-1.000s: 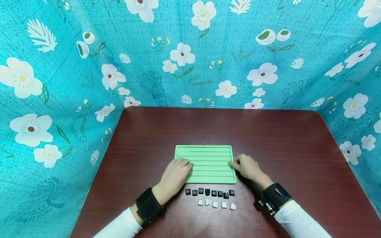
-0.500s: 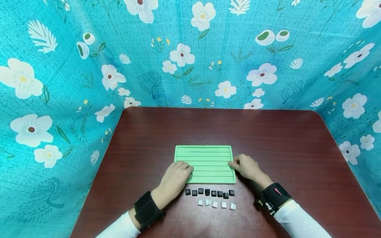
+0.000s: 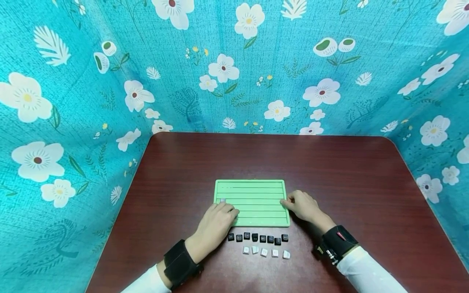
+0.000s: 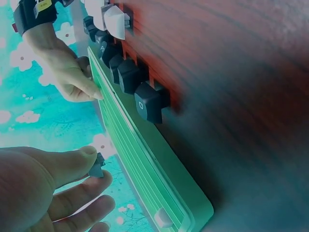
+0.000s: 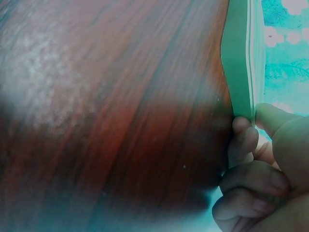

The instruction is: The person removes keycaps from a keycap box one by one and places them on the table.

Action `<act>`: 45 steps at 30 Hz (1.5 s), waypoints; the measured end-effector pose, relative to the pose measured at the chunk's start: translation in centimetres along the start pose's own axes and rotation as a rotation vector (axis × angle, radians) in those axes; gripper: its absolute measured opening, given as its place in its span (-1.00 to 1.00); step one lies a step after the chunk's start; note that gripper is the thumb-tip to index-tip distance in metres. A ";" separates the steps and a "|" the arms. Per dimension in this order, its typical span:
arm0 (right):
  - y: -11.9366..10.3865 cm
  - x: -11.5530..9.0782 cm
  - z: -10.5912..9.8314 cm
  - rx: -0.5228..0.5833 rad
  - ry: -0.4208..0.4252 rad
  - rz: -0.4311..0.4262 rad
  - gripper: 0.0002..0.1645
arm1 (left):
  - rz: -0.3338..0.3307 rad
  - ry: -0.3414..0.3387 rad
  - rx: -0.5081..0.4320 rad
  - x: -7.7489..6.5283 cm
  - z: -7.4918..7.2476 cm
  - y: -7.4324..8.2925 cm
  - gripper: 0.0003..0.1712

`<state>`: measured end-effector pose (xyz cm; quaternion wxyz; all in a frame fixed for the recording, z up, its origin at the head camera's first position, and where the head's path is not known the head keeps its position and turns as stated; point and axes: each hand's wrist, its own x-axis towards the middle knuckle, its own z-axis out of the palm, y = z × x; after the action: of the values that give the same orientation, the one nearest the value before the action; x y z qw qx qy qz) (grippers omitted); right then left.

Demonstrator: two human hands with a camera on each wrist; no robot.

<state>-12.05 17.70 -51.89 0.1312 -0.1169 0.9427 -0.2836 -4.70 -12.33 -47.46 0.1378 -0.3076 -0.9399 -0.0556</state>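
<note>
A ridged green board (image 3: 258, 196) lies on the table. My left hand (image 3: 215, 224) is over its left part, and in the left wrist view its thumb and index finger pinch a grey keycap (image 4: 96, 166) above the board. A white keycap (image 4: 163, 218) sits on the board near its corner. In the head view a small pale keycap (image 3: 222, 200) shows just beyond the left fingers; whether it is the held one I cannot tell. My right hand (image 3: 305, 206) grips the board's right edge, thumb on top and the other fingers curled at the side.
Several black keycaps (image 3: 255, 237) stand in a row just in front of the board. A shorter row of white keycaps (image 3: 264, 252) lies nearer to me. The dark wooden table (image 3: 183, 162) reaches back to a blue flowered curtain (image 3: 256, 101).
My left hand has drawn slightly towards me over the board, and a pale keycap has come into sight beyond its fingers. The right hand keeps its hold on the edge.
</note>
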 end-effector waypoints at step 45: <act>-0.1 -0.1 -0.1 -0.003 0.000 -0.004 -0.44 | 0.015 -0.003 -0.042 -1.4 -0.4 1.5 -0.90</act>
<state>-12.03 17.71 -51.71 0.1303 -0.1189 0.9429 -0.2825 -2.66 -12.02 -47.41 0.1304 -0.3176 -0.9363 -0.0740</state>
